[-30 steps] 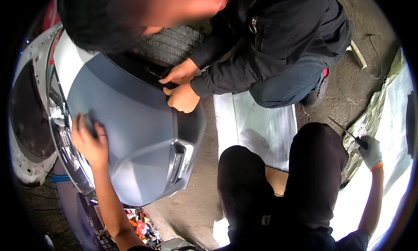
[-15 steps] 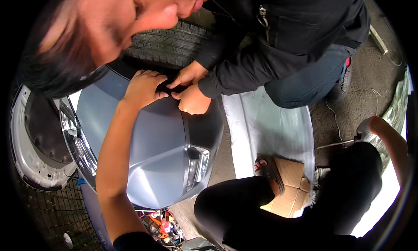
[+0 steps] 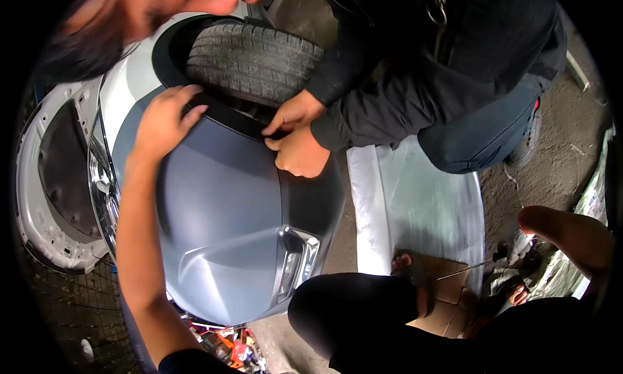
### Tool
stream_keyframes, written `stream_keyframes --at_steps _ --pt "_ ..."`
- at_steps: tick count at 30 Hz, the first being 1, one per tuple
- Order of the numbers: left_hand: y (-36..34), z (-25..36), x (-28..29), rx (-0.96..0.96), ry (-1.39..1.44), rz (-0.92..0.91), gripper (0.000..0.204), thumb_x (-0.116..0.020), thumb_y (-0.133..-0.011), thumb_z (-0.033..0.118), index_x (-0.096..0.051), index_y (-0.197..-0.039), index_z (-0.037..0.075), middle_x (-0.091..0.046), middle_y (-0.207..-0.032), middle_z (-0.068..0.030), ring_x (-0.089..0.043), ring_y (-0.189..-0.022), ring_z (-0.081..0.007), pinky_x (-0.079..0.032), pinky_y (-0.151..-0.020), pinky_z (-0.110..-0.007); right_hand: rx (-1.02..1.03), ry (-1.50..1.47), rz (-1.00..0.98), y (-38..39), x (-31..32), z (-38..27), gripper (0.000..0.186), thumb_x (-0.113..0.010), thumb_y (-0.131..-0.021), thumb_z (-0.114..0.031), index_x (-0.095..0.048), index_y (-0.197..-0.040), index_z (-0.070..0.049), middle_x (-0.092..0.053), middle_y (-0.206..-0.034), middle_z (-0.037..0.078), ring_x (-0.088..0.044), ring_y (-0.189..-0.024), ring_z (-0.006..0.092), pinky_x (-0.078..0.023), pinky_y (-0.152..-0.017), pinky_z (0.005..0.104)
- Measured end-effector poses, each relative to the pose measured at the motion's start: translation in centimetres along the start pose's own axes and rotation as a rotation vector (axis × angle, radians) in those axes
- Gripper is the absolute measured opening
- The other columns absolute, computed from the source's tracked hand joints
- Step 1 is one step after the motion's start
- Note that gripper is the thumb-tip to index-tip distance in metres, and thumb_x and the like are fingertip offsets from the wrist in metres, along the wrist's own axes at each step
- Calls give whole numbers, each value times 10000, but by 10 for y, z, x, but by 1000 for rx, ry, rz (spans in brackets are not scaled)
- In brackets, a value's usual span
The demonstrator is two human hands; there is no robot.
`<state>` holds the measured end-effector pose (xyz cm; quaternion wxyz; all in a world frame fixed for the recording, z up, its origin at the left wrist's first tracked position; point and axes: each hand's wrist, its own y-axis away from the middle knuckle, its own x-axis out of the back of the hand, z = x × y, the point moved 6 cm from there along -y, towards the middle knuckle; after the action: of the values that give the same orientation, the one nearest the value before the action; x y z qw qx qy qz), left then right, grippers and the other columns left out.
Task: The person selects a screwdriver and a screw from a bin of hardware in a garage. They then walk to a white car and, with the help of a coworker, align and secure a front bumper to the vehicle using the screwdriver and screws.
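Observation:
My left hand (image 3: 167,120) is bare and rests on the black trim (image 3: 224,118) along the wheel arch of a car with a grey bumper (image 3: 220,199). Its fingers reach over the edge, with the thumb apart. A co-worker's two hands (image 3: 298,140) pinch the same trim further right, where the bumper ends. Off to the right, my right hand (image 3: 517,245) appears to wear a pale glove with a red cuff and is blurred. It is closed on a thin metal rod (image 3: 461,271) that points left; the handle is not clear.
A tyre (image 3: 253,59) sits inside the arch. The co-worker in a black jacket (image 3: 415,82) crouches at the far right. A pale sheet (image 3: 428,199) and cardboard (image 3: 444,289) lie on the ground by my knee (image 3: 350,315). A crate of tools (image 3: 230,348) stands below the bumper.
My left hand has moved left along the arch, away from the co-worker's hands. My right hand has come lower and left with the rod. The view has shifted, showing more tyre.

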<state>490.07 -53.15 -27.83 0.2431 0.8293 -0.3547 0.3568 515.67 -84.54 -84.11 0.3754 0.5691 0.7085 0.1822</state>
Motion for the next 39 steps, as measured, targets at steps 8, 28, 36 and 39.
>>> stream_keyframes --at_steps 8,28,36,39 --pt "41 -27 35 138 -87 319 122 -638 -826 93 -610 -894 -5 -586 -806 -148 -558 -769 -329 -463 -712 -391 -162 374 199 24 36 -53 326 -667 -824 -383 -677 -914 -70 -654 -799 49 -600 -686 191 -489 -628 343" --pt "39 -2 21 212 190 160 204 -694 -807 115 -603 -938 -12 -615 -818 -144 -610 -676 -251 -493 -620 -344 -126 729 493 57 41 -197 399 -530 -810 -284 -623 -1117 -47 -652 -1070 181 -623 -1040 340 -495 -851 444" --pt "-23 55 -75 -260 94 -334 419 -763 -708 214 -635 -1059 24 -650 -986 -167 -604 -942 -365 -478 -807 -426 148 509 853 95 41 -236 386 -519 -900 -355 -708 -926 -19 -687 -888 177 -664 -854 338 -513 -775 428" --pt "-23 59 -95 -214 98 -564 360 -754 -703 202 -651 -991 12 -665 -888 -150 -618 -838 -372 -488 -748 -440 245 462 892 92 47 -235 293 -513 -841 -272 -685 -922 -48 -665 -897 181 -642 -880 340 -498 -809 431"
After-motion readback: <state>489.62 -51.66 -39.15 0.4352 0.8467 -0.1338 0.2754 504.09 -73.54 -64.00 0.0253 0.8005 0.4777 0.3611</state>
